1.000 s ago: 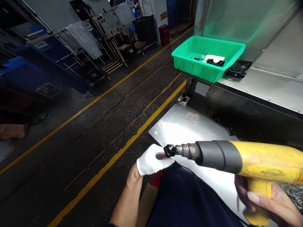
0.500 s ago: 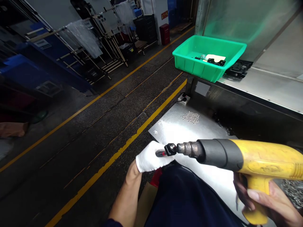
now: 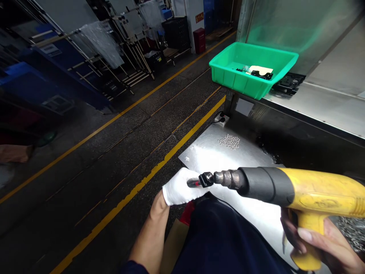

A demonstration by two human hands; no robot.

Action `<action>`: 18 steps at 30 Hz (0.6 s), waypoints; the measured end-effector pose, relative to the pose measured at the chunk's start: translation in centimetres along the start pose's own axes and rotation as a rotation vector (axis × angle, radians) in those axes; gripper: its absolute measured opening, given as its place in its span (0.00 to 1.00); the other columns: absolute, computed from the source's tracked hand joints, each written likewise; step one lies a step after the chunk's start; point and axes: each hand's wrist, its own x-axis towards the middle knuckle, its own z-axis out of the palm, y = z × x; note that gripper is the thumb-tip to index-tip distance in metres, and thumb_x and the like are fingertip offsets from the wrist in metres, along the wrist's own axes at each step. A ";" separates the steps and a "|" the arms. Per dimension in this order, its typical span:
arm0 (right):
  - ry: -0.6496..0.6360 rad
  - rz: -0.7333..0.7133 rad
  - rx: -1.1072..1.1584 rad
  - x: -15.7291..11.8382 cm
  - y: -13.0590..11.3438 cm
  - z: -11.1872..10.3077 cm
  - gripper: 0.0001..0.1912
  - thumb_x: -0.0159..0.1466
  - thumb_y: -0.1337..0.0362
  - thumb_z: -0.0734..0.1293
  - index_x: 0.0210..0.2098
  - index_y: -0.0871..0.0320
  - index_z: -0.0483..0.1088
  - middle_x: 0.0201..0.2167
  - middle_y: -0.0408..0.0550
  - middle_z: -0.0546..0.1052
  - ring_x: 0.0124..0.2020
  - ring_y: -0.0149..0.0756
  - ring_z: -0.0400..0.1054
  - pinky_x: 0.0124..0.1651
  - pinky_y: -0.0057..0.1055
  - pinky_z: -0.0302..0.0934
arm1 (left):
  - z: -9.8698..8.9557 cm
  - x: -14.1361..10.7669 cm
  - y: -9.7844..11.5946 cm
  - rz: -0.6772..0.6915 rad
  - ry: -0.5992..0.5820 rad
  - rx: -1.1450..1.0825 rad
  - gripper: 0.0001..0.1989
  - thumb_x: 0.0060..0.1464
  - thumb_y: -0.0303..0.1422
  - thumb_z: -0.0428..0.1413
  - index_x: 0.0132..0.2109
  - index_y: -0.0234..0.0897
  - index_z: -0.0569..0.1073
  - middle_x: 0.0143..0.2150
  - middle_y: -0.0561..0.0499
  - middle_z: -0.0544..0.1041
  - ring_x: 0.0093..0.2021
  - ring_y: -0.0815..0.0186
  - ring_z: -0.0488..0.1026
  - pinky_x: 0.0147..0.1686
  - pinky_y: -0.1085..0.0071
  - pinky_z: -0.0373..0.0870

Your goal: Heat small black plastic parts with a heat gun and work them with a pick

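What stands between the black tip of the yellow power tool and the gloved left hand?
Only a small red-and-black piece, held by the gloved left hand, lies against the black tip of the yellow power tool.

Steel sheet (image 3: pixel 219 160) open above and beyond left hand (image 3: pixel 181 187); yellow tool (image 3: pixel 285 190) spans right hand (image 3: pixel 319 243) to left, blocking way across. Lap (image 3: pixel 225 239) crowds below. Green tub (image 3: pixel 245 72) unobstructed past sheet.

"Colour at two o'clock?"
"Bright green: a plastic tray (image 3: pixel 253 82)."
"Four o'clock?"
"A scuffed yellow power tool (image 3: pixel 322 194), black nozzle."
"Seven?"
"A white glove (image 3: pixel 181 188), then a yellow floor stripe (image 3: pixel 134 193) on speckled black."
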 end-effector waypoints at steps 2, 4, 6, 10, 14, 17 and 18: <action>-0.011 0.000 -0.004 0.1 0.1 -0.2 0.19 0.50 0.45 0.78 0.28 0.55 0.77 0.26 0.49 0.69 0.22 0.36 0.59 0.22 0.34 0.64 | 0.0 0.0 0.1 0.017 0.009 0.003 0.21 0.56 0.38 0.61 0.21 0.36 0.63 0.21 0.55 0.61 0.25 0.72 0.56 0.24 0.73 0.52; -0.024 -0.008 -0.010 0.1 0.1 -0.3 0.18 0.51 0.46 0.77 0.28 0.53 0.78 0.26 0.48 0.69 0.22 0.36 0.59 0.22 0.35 0.63 | -0.1 0.1 0.1 0.029 0.007 0.007 0.21 0.56 0.37 0.61 0.21 0.36 0.63 0.21 0.55 0.61 0.25 0.72 0.56 0.24 0.73 0.52; -0.048 -0.031 -0.021 0.2 0.1 -0.3 0.17 0.52 0.45 0.77 0.28 0.51 0.78 0.24 0.47 0.69 0.22 0.37 0.59 0.22 0.35 0.63 | -0.1 0.1 0.2 0.030 -0.006 0.016 0.20 0.56 0.36 0.61 0.21 0.36 0.63 0.21 0.56 0.61 0.24 0.72 0.56 0.25 0.72 0.52; -0.072 -0.059 -0.035 0.2 0.0 -0.3 0.17 0.53 0.43 0.77 0.28 0.48 0.78 0.23 0.46 0.69 0.22 0.38 0.59 0.22 0.37 0.61 | -0.2 0.1 0.2 0.022 -0.006 0.018 0.20 0.55 0.34 0.61 0.21 0.37 0.62 0.20 0.56 0.61 0.24 0.72 0.55 0.24 0.72 0.51; -0.074 -0.052 -0.037 0.2 0.1 -0.4 0.17 0.53 0.43 0.77 0.27 0.49 0.78 0.23 0.46 0.69 0.22 0.38 0.59 0.22 0.36 0.60 | -0.2 0.2 0.2 0.038 -0.018 0.025 0.19 0.57 0.33 0.59 0.22 0.36 0.61 0.21 0.56 0.60 0.24 0.73 0.55 0.25 0.72 0.51; -0.071 -0.049 -0.032 0.3 0.2 -0.5 0.17 0.54 0.44 0.77 0.27 0.50 0.78 0.24 0.46 0.69 0.22 0.37 0.59 0.21 0.35 0.60 | -0.2 0.3 0.1 0.052 -0.024 0.036 0.20 0.58 0.33 0.59 0.22 0.36 0.61 0.21 0.56 0.60 0.24 0.73 0.55 0.24 0.73 0.51; -0.070 -0.044 -0.027 0.3 0.2 -0.6 0.17 0.53 0.44 0.77 0.28 0.50 0.78 0.24 0.46 0.70 0.22 0.37 0.59 0.21 0.35 0.60 | -0.2 0.4 0.0 0.059 -0.027 0.035 0.20 0.58 0.33 0.60 0.22 0.36 0.61 0.21 0.57 0.60 0.24 0.73 0.55 0.24 0.73 0.52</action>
